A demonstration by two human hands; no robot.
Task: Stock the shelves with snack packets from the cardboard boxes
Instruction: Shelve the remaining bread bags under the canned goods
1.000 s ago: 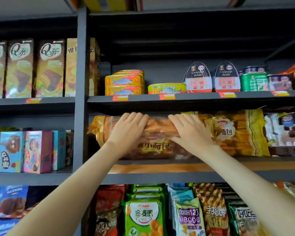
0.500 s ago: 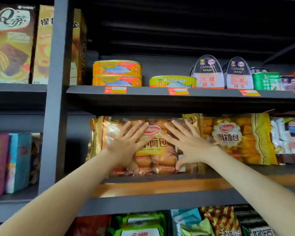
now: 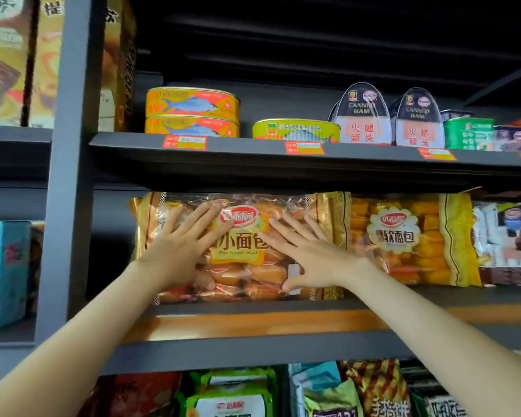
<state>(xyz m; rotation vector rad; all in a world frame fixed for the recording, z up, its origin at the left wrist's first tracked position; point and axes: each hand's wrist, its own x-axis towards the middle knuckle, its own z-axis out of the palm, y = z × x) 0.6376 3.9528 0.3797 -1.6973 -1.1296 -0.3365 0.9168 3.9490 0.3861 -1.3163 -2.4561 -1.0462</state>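
two bare forearms reach up from bottom edge. snack bags point(image 3: 232, 395) on lowest shelf, blurred. left hand point(image 3: 178, 251) and right hand point(image 3: 310, 254) lie flat, fingers straight and spread, pressing front of mini french bread packet point(image 3: 238, 245), grasping nothing. right thumb perhaps touches small white tag. packet stands upright at left end of middle shelf point(image 3: 253, 323), just beside second bread packet point(image 3: 403, 236). upper shelf point(image 3: 253, 152) beyond: stacked fish cans point(image 3: 193, 111), canned ham tins point(image 3: 363, 115).

Your left hand point(image 3: 178, 251) and right hand point(image 3: 310, 254) lay on the bread packet point(image 3: 241, 245), another packet point(image 3: 403, 239) to its right, tins point(image 3: 193, 112) on the shelf above point(image 3: 253, 152).
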